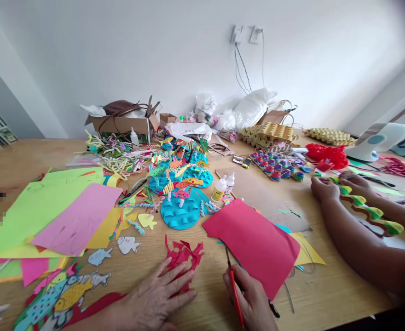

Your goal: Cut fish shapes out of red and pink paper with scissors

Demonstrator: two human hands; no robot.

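Note:
My left hand [164,294] lies with fingers spread over a small heap of cut red paper scraps [185,250]. In my right hand [249,301] is a slim red-handled tool [235,294] with a narrow dark tip; its exact kind is unclear. That tip is beside the left edge of a large red sheet [257,243]. A black pen-like end [274,308] shows by my right hand, the rest hidden. To the left of my left hand are paper fish cutouts, among them a yellow fish [73,295] and a pale fish [129,244].
Blue rounds [180,211] with paper fish stand mid-table beside glue bottles [219,188]. Coloured sheets [74,220] cover the left. At right, another person's hands [326,191] hold a painted egg-carton strip [371,211]. Boxes [123,124] and egg trays [268,133] line the back.

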